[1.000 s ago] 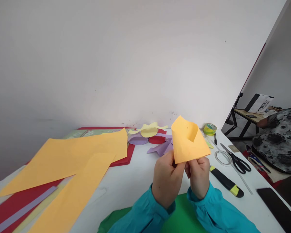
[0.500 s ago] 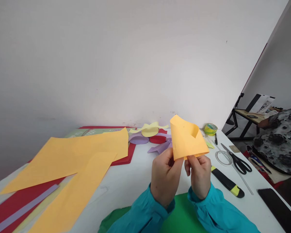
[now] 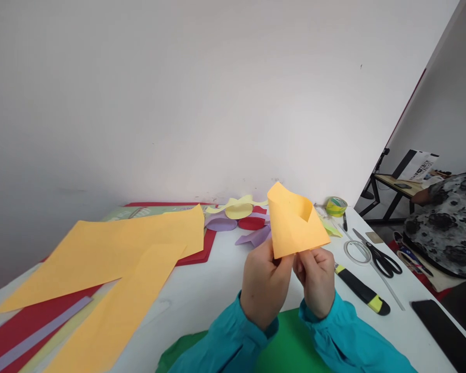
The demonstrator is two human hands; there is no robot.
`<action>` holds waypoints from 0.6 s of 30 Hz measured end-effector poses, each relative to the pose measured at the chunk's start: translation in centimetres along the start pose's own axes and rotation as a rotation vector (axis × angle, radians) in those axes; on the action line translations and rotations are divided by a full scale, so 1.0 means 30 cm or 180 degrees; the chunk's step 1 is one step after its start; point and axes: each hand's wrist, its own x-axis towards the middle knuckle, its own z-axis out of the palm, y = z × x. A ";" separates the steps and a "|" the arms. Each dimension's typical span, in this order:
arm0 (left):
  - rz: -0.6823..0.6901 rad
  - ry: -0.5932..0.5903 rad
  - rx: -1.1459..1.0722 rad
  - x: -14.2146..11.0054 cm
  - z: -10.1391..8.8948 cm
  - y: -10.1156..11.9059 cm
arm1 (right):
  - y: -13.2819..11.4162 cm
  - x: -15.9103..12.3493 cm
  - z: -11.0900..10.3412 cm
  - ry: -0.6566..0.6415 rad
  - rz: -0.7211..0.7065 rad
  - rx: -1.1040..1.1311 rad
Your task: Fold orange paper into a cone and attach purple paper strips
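A piece of yellow-orange paper [image 3: 291,223], folded over with a curved opening near its top right, is held up above the table. My left hand [image 3: 264,285] pinches its lower left edge between thumb and fingers. At the bottom edge, close beside it, my right hand [image 3: 316,277] grips the paper with thumb and bent fingers. Part of the fingers is hidden behind the paper. Under my forearms lies a green sheet [image 3: 291,342]. Behind the held paper are purple paper [image 3: 255,237], a red paper shape [image 3: 251,223] and a pale yellow paper shape [image 3: 238,209].
Large yellow-orange sheets [image 3: 112,264] lie over red paper [image 3: 31,326] on the left. To the right are a utility knife [image 3: 363,290], black scissors [image 3: 386,263], a clear tape roll [image 3: 356,252], a yellow-green tape roll [image 3: 336,206] and a black phone-like slab [image 3: 442,331]. Another person's patterned sleeve [image 3: 450,223] shows at far right.
The folded paper has shifted slightly left and turned a little in my hands. Both hands keep their pinch on its lower edge, with my right hand slightly closer to the left.
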 end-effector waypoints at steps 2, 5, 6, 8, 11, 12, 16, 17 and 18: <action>0.0003 0.0037 -0.0036 0.002 -0.006 0.007 | 0.000 0.002 -0.002 -0.0097 -0.0076 0.0054; -0.0009 0.0047 -0.0052 0.003 -0.009 0.013 | -0.004 0.005 -0.003 -0.0026 -0.0145 0.0078; -0.0030 0.0057 -0.0066 0.003 -0.008 0.013 | -0.006 0.005 -0.003 0.0026 -0.0131 0.0062; -0.0107 0.0082 -0.0121 0.001 -0.004 0.011 | -0.008 0.004 -0.001 0.0077 -0.0078 0.0068; -0.0245 0.0062 -0.0229 -0.004 0.004 0.006 | -0.006 -0.001 0.003 0.0079 0.0022 0.0219; -0.0281 0.0035 -0.0256 -0.006 0.006 0.004 | -0.004 -0.002 0.004 0.0076 0.0047 0.0265; -0.0373 -0.0121 -0.0297 -0.012 0.007 0.000 | 0.010 -0.004 0.004 0.0092 0.0032 0.0325; -0.0387 -0.0150 -0.0308 -0.012 0.006 0.000 | 0.014 -0.004 0.004 0.0084 0.0024 0.0319; -0.0403 -0.0170 -0.0329 -0.011 0.004 0.000 | 0.016 -0.004 0.003 0.0073 0.0020 0.0306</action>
